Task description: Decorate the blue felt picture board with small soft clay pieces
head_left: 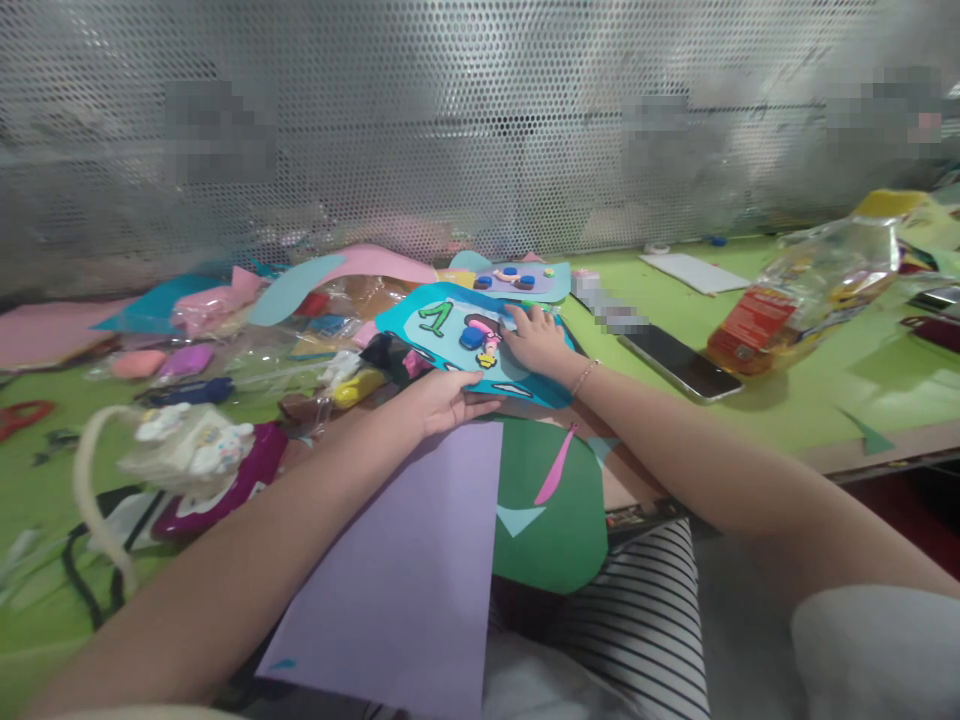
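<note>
A blue paper card (pixel 435 322) with a lighter blue middle lies tilted before me. It bears a green figure like a 1, blue and pink clay pieces and a small character in pink and yellow. My left hand (pixel 448 400) grips its near edge, thumb on top and fingers at the underside. Resting on the card's right part is my right hand (pixel 541 342), fingers spread, close to the small character. A lilac sheet (pixel 405 570) and a dark green sheet (pixel 555 540) lie nearer me, partly over my lap. A pink paper strip (pixel 556 468) is on the green one.
Another decorated card (pixel 559 283) lies behind. Left are clay packets (pixel 187 360), plastic wrappings and a purple bag (pixel 259 470) with white figures. To the right are a phone (pixel 679 362), a clear plastic bottle (pixel 817 285) and a white card (pixel 694 272). Perforated metal (pixel 480 190) stands behind the green table.
</note>
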Tool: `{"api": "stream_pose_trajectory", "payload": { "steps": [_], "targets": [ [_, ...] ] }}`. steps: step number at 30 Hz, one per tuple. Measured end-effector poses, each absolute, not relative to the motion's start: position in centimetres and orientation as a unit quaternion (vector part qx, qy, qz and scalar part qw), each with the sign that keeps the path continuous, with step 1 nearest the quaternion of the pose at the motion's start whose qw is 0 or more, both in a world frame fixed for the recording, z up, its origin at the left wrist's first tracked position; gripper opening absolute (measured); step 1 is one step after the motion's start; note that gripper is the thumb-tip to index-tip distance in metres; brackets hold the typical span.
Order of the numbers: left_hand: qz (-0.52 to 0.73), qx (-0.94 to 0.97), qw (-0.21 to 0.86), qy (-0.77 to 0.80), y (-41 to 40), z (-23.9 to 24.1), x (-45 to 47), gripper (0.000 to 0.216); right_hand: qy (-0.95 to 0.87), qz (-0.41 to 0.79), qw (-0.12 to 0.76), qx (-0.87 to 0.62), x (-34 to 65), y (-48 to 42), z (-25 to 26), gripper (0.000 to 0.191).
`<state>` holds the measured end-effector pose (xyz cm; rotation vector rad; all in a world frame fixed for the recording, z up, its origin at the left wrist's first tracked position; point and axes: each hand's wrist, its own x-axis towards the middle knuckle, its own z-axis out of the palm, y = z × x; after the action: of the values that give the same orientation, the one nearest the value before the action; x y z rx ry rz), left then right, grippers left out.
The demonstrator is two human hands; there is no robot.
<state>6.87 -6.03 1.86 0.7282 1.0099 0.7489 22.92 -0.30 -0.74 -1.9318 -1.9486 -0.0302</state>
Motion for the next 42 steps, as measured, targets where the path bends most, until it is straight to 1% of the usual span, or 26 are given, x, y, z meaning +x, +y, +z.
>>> {"api": "stream_pose_trajectory", "payload": {
  "steps": [8, 20, 28, 33, 35, 39, 40, 42],
  "targets": [
    [0.334, 0.339, 0.743, 0.47, -6.1, 2.0, 6.8, 0.016, -0.701, -0.039, 0.182, -0.689, 22.4, -0.8, -0.7, 0.049],
    [0.331, 0.34, 0.741, 0.475, -6.3, 2.1, 7.0, 0.019, -0.71, -0.035, 0.179, -0.68, 22.1, -0.9, -0.5, 0.049],
    [0.329, 0.343, 0.744, 0.47, -6.2, 2.0, 6.8, 0.02, -0.703, -0.033, 0.183, -0.686, 22.3, -0.5, -0.6, 0.052],
    [0.338, 0.341, 0.742, 0.468, -6.0, 1.6, 6.9, 0.019, -0.711, -0.059, 0.195, -0.673, 22.0, -0.7, -0.7, 0.05],
    [0.333, 0.35, 0.734, 0.477, -6.1, 1.9, 6.8, 0.019, -0.713, -0.059, 0.221, -0.663, 22.3, -0.7, -0.3, 0.047],
    [0.294, 0.411, 0.717, 0.48, -6.2, 3.6, 5.5, 0.02, -0.736, -0.028, 0.358, -0.575, 24.5, -0.2, 2.3, 0.035],
    [0.284, 0.431, 0.709, 0.48, -6.2, 4.2, 5.0, 0.022, -0.737, -0.02, 0.375, -0.562, 25.3, -0.2, 3.1, 0.033],
    [0.275, 0.455, 0.694, 0.486, -5.9, 5.4, 3.6, 0.025, -0.734, 0.006, 0.402, -0.547, 26.6, -0.2, 4.6, 0.036]
  ]
}}
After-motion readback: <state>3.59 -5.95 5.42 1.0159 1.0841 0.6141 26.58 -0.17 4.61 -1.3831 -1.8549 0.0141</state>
